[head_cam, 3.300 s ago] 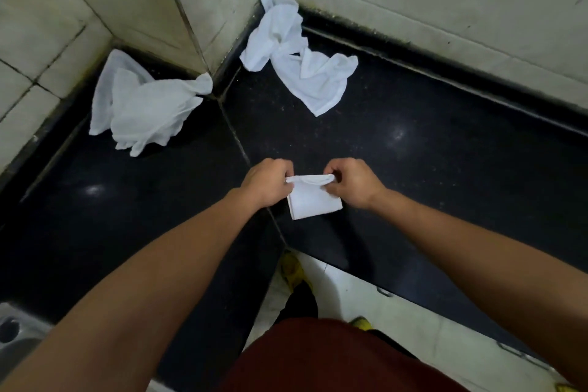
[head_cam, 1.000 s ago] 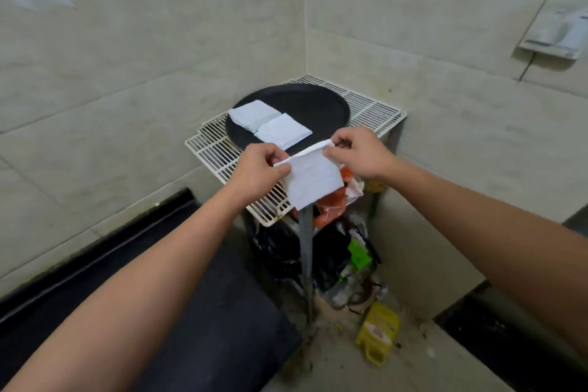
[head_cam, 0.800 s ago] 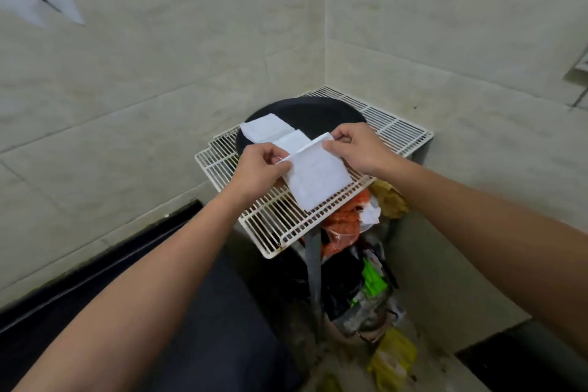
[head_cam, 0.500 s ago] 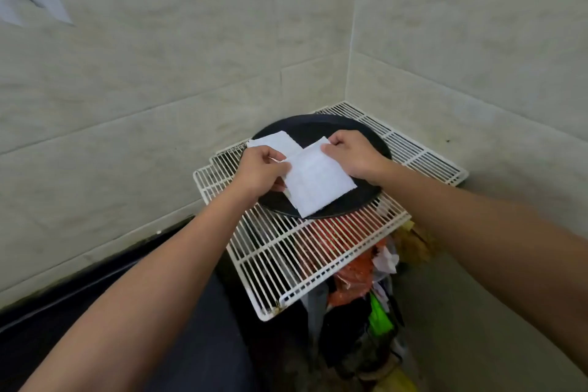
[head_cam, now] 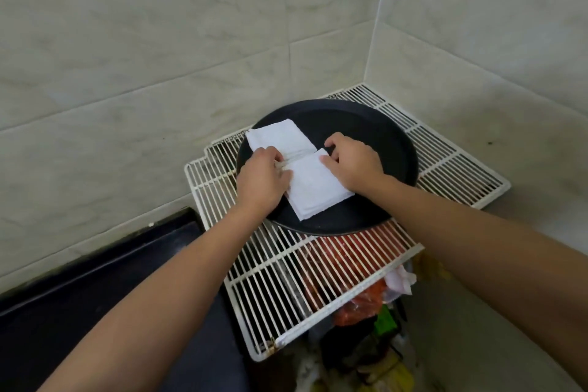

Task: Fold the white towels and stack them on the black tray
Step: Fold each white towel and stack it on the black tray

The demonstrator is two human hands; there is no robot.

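Note:
A round black tray [head_cam: 375,134] sits on a white wire rack [head_cam: 445,162] in the wall corner. One folded white towel [head_cam: 280,137] lies flat at the tray's far left. A second folded white towel [head_cam: 315,188] lies on the tray's near left, on top of another folded towel whose layered edges show beneath it. My left hand [head_cam: 261,181] grips this towel's left edge and my right hand [head_cam: 353,162] grips its right edge, both pressing it down onto the stack.
The rack's bare front part [head_cam: 305,283] juts toward me. Under it lies clutter: red and orange plastic bags [head_cam: 356,302] and a green packet [head_cam: 385,321]. A black counter [head_cam: 95,280] runs along the tiled wall at lower left.
The folded towel I carried in both hands from the black counter has come down from mid-air onto the tray, over the near folded towel. The view has closed in on the rack.

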